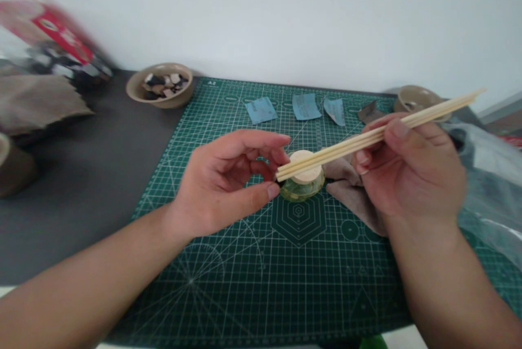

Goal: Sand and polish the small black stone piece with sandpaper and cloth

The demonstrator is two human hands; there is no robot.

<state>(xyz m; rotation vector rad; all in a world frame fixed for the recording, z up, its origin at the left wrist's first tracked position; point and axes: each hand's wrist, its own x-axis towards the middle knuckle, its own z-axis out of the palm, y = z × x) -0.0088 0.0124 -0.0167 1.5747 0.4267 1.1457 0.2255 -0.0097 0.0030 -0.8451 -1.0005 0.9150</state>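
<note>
The right hand [411,169] is closed in a pinch on a few thin wooden sticks [379,138], with the thumb on top and the fingers beneath. It holds them side by side as one flat bundle, well back from their near ends. Those ends lie across the pale wooden lid [305,167] of a small glass jar [300,190], giving the sticks a firm rest, while their far ends angle up and away to the right. The left hand [220,180] is half open and curved toward the jar, its thumb and fingertips at or just beside the glass; whether it grips the jar cannot be told.

A crumpled brown cloth [354,199] lies under the right hand, just beside the jar. Both stand on a green cutting mat [299,284] printed with a fine grid. Farther off lie three blue paper scraps [261,110] and a gray-brown scrap [369,112], between a bowl of dark and pale chips [175,101] and a second bowl [414,98]. A clear plastic bag [489,186] lies at right.
</note>
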